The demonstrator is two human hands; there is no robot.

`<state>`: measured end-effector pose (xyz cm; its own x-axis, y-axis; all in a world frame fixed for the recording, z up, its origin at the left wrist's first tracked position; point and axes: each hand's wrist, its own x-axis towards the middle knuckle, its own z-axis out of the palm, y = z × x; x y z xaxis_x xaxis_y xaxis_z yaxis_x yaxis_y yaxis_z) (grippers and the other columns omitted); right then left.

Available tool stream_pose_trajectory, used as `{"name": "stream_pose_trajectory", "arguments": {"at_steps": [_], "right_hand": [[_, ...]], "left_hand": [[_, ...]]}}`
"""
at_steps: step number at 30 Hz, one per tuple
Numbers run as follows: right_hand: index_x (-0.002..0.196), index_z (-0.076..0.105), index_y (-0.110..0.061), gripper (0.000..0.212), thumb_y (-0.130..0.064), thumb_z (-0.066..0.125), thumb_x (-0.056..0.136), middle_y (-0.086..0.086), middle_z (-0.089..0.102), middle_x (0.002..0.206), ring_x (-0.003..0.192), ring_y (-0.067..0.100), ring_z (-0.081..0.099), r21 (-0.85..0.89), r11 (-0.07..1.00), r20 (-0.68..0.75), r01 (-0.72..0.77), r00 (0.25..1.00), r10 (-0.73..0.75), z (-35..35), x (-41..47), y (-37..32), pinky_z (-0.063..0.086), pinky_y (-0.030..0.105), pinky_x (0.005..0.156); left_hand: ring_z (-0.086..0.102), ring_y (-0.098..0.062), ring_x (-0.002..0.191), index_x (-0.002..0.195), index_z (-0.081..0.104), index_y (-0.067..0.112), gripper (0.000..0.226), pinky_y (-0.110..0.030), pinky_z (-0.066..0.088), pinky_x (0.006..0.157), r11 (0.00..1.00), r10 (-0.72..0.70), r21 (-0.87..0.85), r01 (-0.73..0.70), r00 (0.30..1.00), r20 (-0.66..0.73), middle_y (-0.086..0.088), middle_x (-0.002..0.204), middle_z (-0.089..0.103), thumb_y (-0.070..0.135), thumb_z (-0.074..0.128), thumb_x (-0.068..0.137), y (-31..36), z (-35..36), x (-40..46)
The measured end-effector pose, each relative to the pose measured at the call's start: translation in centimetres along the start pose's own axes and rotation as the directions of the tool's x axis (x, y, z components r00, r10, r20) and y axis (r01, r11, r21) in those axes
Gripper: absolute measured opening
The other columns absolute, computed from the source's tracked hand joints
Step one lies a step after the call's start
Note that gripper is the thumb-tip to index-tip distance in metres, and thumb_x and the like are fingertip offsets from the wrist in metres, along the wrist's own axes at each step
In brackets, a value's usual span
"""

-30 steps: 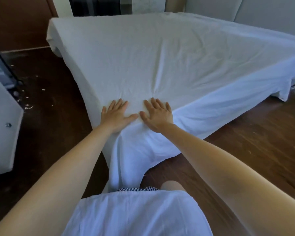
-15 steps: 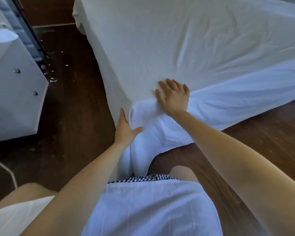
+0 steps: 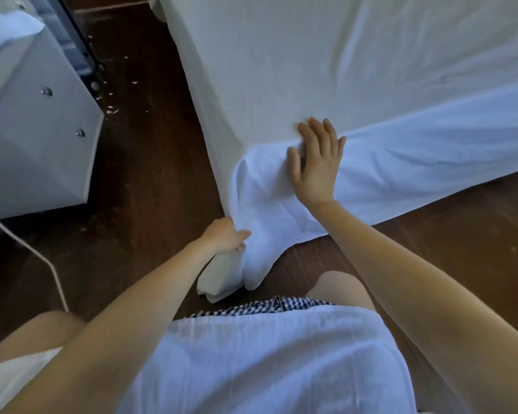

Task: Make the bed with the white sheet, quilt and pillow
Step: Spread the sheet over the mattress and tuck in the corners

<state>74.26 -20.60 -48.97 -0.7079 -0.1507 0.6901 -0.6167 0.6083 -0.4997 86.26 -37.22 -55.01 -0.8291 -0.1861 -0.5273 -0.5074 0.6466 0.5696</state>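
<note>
The white sheet covers the bed and hangs over its near corner down to the floor. My right hand lies flat with fingers spread on the sheet at the corner's top edge. Lower down, my left hand grips the hanging fold of the sheet at the corner, fingers curled into the cloth. The loose corner end of the sheet trails on the floor below that hand. No quilt or pillow is in view.
A white cabinet with metal studs stands at the left, with a dark wooden floor strip between it and the bed. A white cable runs across the floor at the left. My knees and white top fill the bottom.
My left hand has slid down from the bed's top to the hanging corner and closed on the sheet. My right hand stayed pressed near the corner. The view has tilted down and closer.
</note>
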Motion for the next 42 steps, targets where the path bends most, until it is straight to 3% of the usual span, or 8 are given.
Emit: {"name": "stream_pose_trajectory", "arguments": {"at_steps": [7,11,14,21,29,34,39,42], "right_hand": [[0.098,0.059,-0.008,0.026,-0.028,0.053,0.082,0.010,0.058,0.104,0.099,0.023,0.053,0.115,0.992,0.261,-0.050,0.965,0.019,-2.2,-8.8,0.1,0.048,0.035,0.079],[0.095,0.062,-0.018,0.037,-0.053,0.059,0.084,-0.005,0.065,0.093,0.091,0.019,0.062,-0.188,0.953,0.800,-0.238,0.525,0.289,-1.2,-10.0,0.8,0.039,0.028,0.065],[0.088,0.056,-0.020,0.049,-0.067,0.060,0.076,-0.005,0.062,0.087,0.084,0.018,0.059,-0.282,0.922,0.859,-0.267,0.357,0.366,0.2,-9.3,0.4,0.041,0.027,0.063],[0.106,0.057,-0.008,0.027,-0.029,0.049,0.090,0.010,0.062,0.104,0.095,0.031,0.060,-0.443,0.750,0.725,-0.491,0.295,0.622,2.4,-10.4,3.1,0.041,0.031,0.069],[0.080,0.060,-0.010,0.023,0.000,0.039,0.085,0.011,0.062,0.085,0.086,0.032,0.060,-0.231,0.581,0.498,-0.781,0.418,0.760,0.1,-10.5,8.0,0.041,0.030,0.067],[0.103,0.064,-0.016,0.022,-0.014,0.053,0.083,0.005,0.064,0.099,0.100,0.027,0.061,-0.212,0.615,0.647,-0.760,0.362,0.671,-1.0,-10.9,8.1,0.048,0.033,0.080],[0.143,0.033,-0.011,0.085,-0.041,0.073,0.074,0.006,0.051,0.134,0.122,0.025,0.051,-0.343,0.699,0.779,-0.628,0.226,0.585,2.1,-13.5,5.8,0.046,0.036,0.094],[0.125,0.050,-0.013,0.048,-0.032,0.062,0.082,0.009,0.056,0.127,0.113,0.028,0.056,-0.426,0.598,0.694,-0.679,0.179,0.697,3.8,-14.5,6.3,0.048,0.035,0.088]], "left_hand": [[0.068,-0.017,0.076,0.096,0.064,0.012,0.020,-0.033,0.055,0.078,0.983,0.043,-0.178,-0.049,0.998,-0.037,-0.003,0.089,0.071,0.026,0.052,0.092,5.8,0.5,1.1],[0.068,-0.024,0.092,0.091,0.064,0.008,0.027,-0.036,0.052,0.089,0.970,0.061,-0.236,-0.067,0.998,-0.032,-0.004,0.081,0.072,0.027,0.046,0.094,8.5,0.4,0.8],[0.066,-0.023,0.095,0.087,0.063,0.012,0.025,-0.038,0.049,0.096,0.952,0.029,-0.305,-0.036,0.999,-0.029,0.001,0.077,0.070,0.027,0.045,0.096,8.8,0.4,1.2],[0.068,-0.021,0.091,0.079,0.059,0.020,0.021,-0.040,0.051,0.095,0.924,-0.002,-0.382,-0.023,0.998,-0.065,-0.003,0.088,0.072,0.026,0.048,0.095,8.7,0.9,1.6],[0.065,-0.022,0.097,0.102,0.064,0.007,0.033,-0.039,0.049,0.090,0.957,0.084,-0.271,-0.105,0.993,-0.087,-0.007,0.100,0.070,0.036,0.053,0.091,8.4,1.2,0.8],[0.059,-0.024,0.107,0.109,0.063,0.005,0.025,-0.039,0.047,0.095,0.975,0.143,-0.181,-0.127,0.987,0.077,-0.013,0.111,0.064,0.021,0.054,0.091,8.2,3.0,0.9],[0.027,-0.022,0.141,0.149,0.024,0.022,0.056,-0.032,0.028,0.111,0.989,0.142,0.014,-0.146,0.976,0.165,-0.005,0.155,0.025,0.021,0.046,0.098,10.1,3.9,1.3],[0.029,-0.018,0.140,0.148,0.027,0.020,0.055,-0.031,0.027,0.111,0.991,0.132,0.007,-0.135,0.975,0.179,-0.001,0.152,0.029,0.024,0.047,0.098,9.9,3.8,2.0]]}}
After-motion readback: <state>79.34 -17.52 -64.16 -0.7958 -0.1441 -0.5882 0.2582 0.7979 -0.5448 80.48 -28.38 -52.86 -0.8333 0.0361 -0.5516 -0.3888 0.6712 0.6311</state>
